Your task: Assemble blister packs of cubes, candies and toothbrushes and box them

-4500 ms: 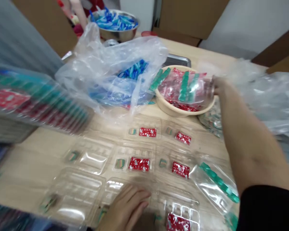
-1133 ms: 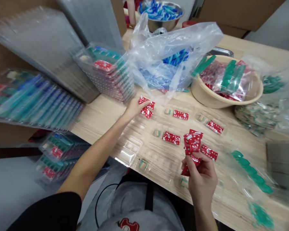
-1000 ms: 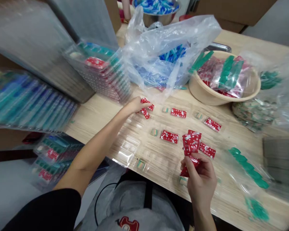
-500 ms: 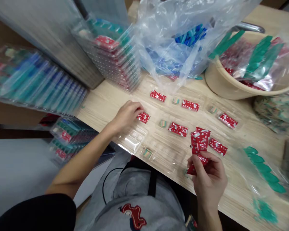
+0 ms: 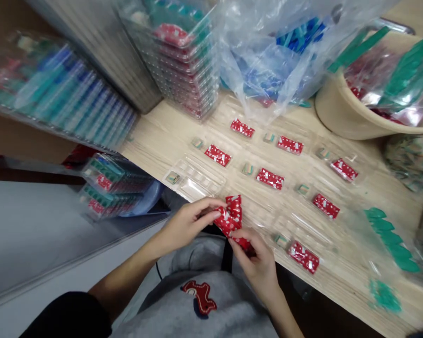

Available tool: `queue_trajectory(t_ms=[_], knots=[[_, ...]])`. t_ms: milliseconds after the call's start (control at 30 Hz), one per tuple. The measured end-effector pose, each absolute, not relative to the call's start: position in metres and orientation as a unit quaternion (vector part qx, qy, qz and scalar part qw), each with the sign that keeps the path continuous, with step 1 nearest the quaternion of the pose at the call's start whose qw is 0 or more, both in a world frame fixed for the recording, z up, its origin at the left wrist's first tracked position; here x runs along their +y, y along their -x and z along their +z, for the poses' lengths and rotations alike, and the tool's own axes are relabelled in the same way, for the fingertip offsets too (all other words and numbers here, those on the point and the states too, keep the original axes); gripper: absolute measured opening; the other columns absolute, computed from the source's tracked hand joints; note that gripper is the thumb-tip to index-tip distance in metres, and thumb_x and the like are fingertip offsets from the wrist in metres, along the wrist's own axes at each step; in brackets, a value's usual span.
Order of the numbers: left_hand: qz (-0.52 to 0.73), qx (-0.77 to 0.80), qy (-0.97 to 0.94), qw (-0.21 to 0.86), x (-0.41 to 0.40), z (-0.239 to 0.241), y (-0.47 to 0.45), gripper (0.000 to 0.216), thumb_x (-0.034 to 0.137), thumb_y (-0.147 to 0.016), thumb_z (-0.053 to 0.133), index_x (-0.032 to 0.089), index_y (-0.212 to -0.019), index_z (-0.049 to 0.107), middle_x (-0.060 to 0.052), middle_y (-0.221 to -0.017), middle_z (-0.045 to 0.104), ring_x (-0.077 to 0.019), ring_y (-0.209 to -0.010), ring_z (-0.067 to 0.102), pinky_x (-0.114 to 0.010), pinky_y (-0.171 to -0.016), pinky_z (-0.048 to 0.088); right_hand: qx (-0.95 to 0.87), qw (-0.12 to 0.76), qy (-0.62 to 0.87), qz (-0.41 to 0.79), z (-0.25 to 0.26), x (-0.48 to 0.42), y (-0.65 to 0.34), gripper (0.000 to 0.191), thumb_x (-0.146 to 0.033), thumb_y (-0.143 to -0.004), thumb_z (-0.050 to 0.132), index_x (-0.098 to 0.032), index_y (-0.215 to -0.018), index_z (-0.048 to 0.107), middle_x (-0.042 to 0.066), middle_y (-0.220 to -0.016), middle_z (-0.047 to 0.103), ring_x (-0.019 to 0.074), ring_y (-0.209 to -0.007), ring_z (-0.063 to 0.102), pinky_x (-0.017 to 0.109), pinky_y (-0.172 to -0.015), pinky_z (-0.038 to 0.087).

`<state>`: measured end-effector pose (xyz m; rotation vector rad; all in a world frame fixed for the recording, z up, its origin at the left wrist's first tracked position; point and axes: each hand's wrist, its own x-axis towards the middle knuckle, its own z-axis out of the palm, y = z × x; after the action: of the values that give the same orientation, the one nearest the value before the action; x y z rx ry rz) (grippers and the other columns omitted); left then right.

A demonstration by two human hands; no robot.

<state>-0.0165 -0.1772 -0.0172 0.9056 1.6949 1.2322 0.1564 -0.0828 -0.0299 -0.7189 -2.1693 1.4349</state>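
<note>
Near the front edge of the table, my right hand [image 5: 255, 253] grips a few red packets [image 5: 234, 209] with white dots. My left hand [image 5: 185, 224] pinches one end of a red packet [image 5: 225, 221] from that bunch, thumb against fingers. Both hands are close together over a clear plastic tray, partly hiding it. Just beyond my left hand, another clear tray [image 5: 193, 183] has a small striped block [image 5: 172, 177] in its corner compartment. To the right, a tray holds a striped block [image 5: 280, 241] and a red dotted packet [image 5: 303, 257].
More trays with red packets [image 5: 270, 179] and striped blocks spread across the table. Behind them stand a stack of filled trays [image 5: 186, 65], a plastic bag of blue pieces [image 5: 257, 70] and a cream tub [image 5: 338, 110]. Green pieces [image 5: 391, 241] in clear plastic lie at the right.
My left hand has left the packet in the far-left tray and come toward me to the bunch. My right hand has moved left with the packets, uncovering the packet in the near-right tray.
</note>
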Motion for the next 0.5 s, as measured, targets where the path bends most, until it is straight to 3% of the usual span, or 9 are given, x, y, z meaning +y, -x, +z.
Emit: queue_trajectory(t_ms=[133,267,367,500], knots=[[0.484,0.775,-0.316,0.254,-0.188,-0.034,0.036,0.021,0.028,-0.092,0.052,0.019,-0.105,0.065,-0.004,-0.097,0.072,-0.0161,-0.082,0.067,-0.028,-0.075,0.054,-0.771,0.219,0.326,0.502,-0.039,-0.087,-0.161,0.006,-0.02,-0.086,0.063,-0.021,-0.088,0.067,0.0,-0.083,0.072,0.0124,-0.074,0.068,0.021,-0.069,0.055],[0.299,0.867,-0.394,0.064,-0.19,-0.051,0.059,0.02,0.024,-0.092,0.052,0.018,-0.106,0.066,-0.008,-0.096,0.071,-0.0229,-0.089,0.062,-0.038,-0.085,0.049,-0.759,0.208,0.382,0.485,-0.044,-0.08,-0.173,0.008,-0.027,-0.086,0.062,-0.021,-0.087,0.067,0.001,-0.078,0.07,0.0129,-0.064,0.063,0.024,-0.061,0.052],[0.157,0.885,-0.438,0.002,-0.19,-0.057,0.062,0.021,0.021,-0.091,0.055,0.017,-0.108,0.067,-0.012,-0.099,0.069,-0.0278,-0.092,0.059,-0.043,-0.084,0.046,-0.744,0.212,0.415,0.479,-0.043,-0.076,-0.179,0.012,-0.031,-0.085,0.063,-0.02,-0.088,0.067,0.003,-0.079,0.069,0.0142,-0.065,0.063,0.027,-0.063,0.052],[0.165,0.869,-0.462,-0.067,-0.191,-0.056,0.048,0.027,0.024,-0.093,0.054,0.015,-0.117,0.064,-0.016,-0.11,0.063,-0.0284,-0.1,0.057,-0.043,-0.087,0.046,-0.742,0.201,0.422,0.481,-0.041,-0.082,-0.171,0.016,-0.036,-0.083,0.066,-0.02,-0.084,0.066,0.003,-0.08,0.069,0.016,-0.073,0.064,0.027,-0.069,0.052]])
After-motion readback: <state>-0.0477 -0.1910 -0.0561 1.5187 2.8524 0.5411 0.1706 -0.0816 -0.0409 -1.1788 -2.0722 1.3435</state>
